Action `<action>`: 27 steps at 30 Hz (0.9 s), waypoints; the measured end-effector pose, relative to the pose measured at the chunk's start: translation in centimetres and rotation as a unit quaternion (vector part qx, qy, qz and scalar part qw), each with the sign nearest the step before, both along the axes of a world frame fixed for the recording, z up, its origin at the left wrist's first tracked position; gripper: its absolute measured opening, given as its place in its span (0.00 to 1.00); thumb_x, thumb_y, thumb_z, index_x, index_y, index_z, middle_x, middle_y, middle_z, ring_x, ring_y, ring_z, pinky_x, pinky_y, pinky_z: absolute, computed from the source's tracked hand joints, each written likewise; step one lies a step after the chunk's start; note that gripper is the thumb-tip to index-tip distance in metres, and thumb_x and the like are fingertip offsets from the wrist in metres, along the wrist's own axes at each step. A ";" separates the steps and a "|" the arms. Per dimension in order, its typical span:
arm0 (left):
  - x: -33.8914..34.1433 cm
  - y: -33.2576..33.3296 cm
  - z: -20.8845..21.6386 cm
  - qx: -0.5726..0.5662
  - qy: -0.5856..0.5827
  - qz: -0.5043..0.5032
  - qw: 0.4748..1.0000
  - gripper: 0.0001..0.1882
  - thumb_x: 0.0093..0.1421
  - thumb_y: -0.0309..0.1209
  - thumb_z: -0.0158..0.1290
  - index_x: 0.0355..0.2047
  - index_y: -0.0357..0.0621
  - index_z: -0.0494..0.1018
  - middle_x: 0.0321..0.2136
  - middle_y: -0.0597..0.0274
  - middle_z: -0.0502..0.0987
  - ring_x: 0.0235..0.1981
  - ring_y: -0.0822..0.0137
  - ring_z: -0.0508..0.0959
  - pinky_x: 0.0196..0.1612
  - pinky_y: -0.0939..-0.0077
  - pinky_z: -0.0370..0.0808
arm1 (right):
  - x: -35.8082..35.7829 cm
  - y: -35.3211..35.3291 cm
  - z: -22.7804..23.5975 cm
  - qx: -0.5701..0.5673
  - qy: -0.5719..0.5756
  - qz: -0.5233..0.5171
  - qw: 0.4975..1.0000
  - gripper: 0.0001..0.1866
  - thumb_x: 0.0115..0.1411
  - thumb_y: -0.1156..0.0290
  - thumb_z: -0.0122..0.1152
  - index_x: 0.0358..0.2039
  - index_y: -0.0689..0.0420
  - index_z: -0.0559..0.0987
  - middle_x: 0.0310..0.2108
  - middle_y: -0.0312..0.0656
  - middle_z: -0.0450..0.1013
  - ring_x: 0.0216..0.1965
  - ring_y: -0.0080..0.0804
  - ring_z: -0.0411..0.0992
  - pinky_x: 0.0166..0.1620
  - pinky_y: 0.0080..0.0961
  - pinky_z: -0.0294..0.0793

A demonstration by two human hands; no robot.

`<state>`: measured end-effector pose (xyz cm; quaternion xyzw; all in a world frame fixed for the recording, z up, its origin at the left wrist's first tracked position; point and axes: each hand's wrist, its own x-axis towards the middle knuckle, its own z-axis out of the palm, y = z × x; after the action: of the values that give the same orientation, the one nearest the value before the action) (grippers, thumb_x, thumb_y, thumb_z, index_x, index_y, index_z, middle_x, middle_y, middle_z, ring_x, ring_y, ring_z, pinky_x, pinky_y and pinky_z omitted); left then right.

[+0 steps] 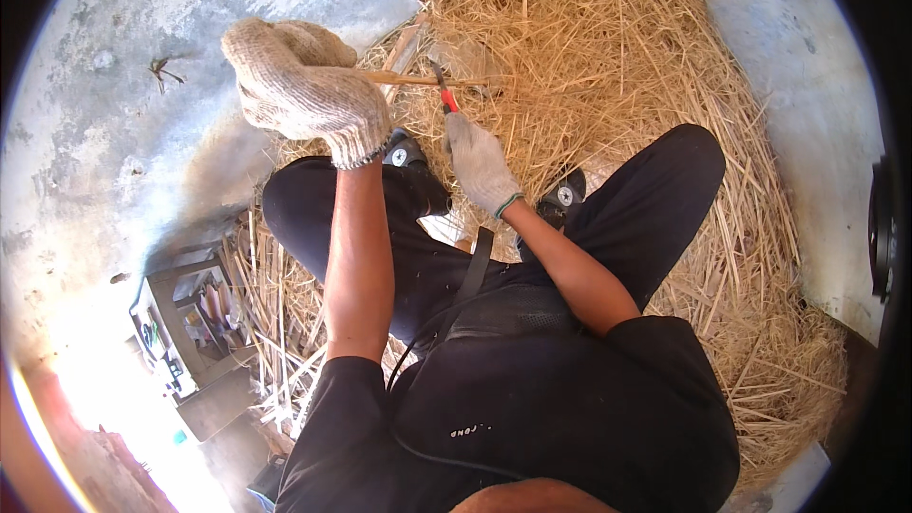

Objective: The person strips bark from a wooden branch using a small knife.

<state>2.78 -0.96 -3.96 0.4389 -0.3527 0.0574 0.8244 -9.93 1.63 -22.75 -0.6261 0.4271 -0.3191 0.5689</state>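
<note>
Overhead, left hand in knit glove, grip closed on thin bamboo strip; right hand grip closed on red-handled knife at strip, above straw pile. Risk: blade slipping toward left glove.

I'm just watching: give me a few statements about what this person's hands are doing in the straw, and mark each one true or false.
1. Both hands wear knitted work gloves. True: the left hand and the right hand are both gloved.
2. The left hand grips a thin stick. True.
3. The right hand holds a tool with a blue handle. False: the tool has a red handle.
4. The person sits on a bare wooden floor. False: a pile of straw lies under and around the legs, on a grey floor.
5. The person wears dark trousers. True.
</note>
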 end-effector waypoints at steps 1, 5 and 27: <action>0.2 0.1 -0.3 -0.033 -0.002 -0.042 0.999 0.19 0.67 0.39 0.51 0.22 0.43 0.66 0.12 0.64 0.67 0.13 0.73 0.69 0.13 0.81 0.63 | -0.1 0.5 0.3 0.014 0.021 -0.003 1.000 0.29 0.72 0.48 0.44 0.30 0.63 0.74 0.19 0.49 0.69 0.21 0.45 0.70 0.30 0.41 0.71; 0.3 1.5 -1.5 -0.044 0.156 -0.154 0.975 0.12 0.60 0.36 0.56 0.27 0.39 0.73 0.19 0.61 0.74 0.14 0.66 0.71 0.15 0.70 0.72 | 0.3 -0.1 1.2 -0.037 0.146 -0.025 0.988 0.29 0.72 0.49 0.41 0.35 0.67 0.76 0.28 0.67 0.74 0.35 0.68 0.75 0.38 0.55 0.72; -2.4 -1.7 1.9 0.004 0.123 0.017 0.992 0.25 0.66 0.41 0.49 0.11 0.51 0.62 0.08 0.68 0.63 0.09 0.73 0.62 0.12 0.76 0.60 | -3.1 -3.5 2.1 0.015 0.046 -0.043 0.998 0.33 0.69 0.41 0.46 0.46 0.63 0.79 0.26 0.51 0.74 0.28 0.40 0.71 0.35 0.35 0.71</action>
<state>0.40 -2.62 -2.08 0.4516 -0.2413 0.0154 0.8588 -13.00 -1.85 -20.62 -0.6129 0.4838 -0.3078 0.5436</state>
